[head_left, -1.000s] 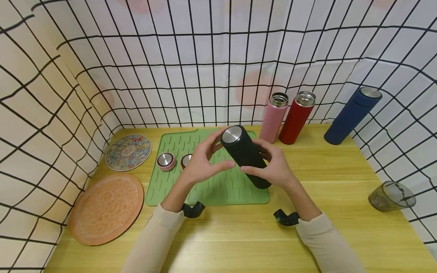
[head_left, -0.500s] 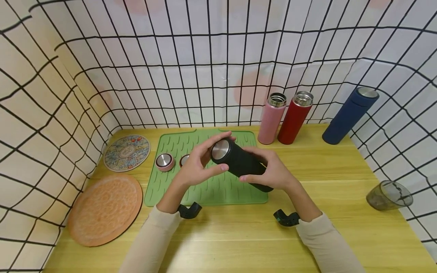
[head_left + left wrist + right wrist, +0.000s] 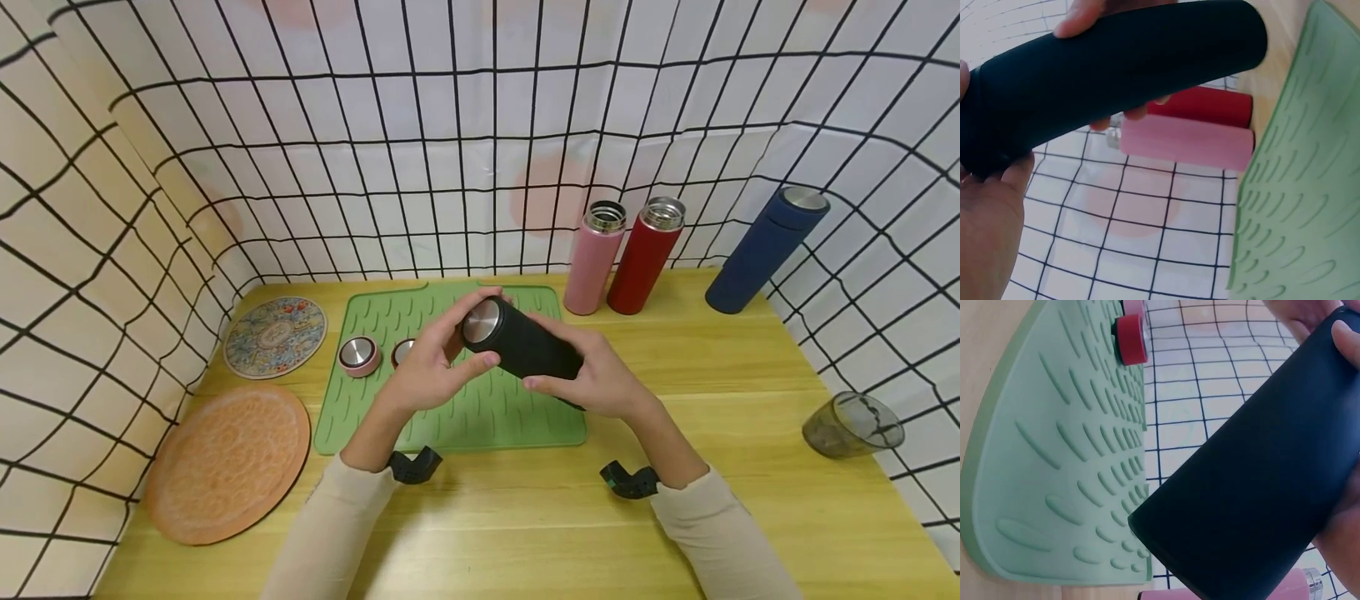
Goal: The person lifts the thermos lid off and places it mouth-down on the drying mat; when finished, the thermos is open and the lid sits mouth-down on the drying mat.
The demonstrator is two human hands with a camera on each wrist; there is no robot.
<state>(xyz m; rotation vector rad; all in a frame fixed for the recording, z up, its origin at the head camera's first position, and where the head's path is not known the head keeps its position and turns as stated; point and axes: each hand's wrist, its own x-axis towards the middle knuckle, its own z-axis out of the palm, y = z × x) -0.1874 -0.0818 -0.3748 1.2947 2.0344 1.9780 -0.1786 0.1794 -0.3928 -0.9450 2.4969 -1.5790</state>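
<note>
A black thermos bottle point(image 3: 536, 346) with a steel-topped lid hangs tilted above the green ridged mat point(image 3: 480, 417). Its lid end points left and toward me. My left hand point(image 3: 431, 362) grips the lid end, thumb on the near side and fingers round the far side. The bottle's body is in the grip of my right hand point(image 3: 603, 375), which hides part of its lower end in the head view. In the right wrist view, the bottle's base point(image 3: 1172, 556) hangs apart from the mat.
A pink lid point(image 3: 360, 357) and a partly hidden red lid point(image 3: 401, 352) lie on the mat. Behind stand lidless pink point(image 3: 592, 271) and red point(image 3: 645, 262) bottles, and a lidded blue bottle point(image 3: 765, 250). A glass point(image 3: 851, 425) stands right; two round mats point(image 3: 228, 462) lie left.
The black bottle has tilted further over, its lid end moving left and down. My left hand has closed in round the lid end. The last half second shows little movement.
</note>
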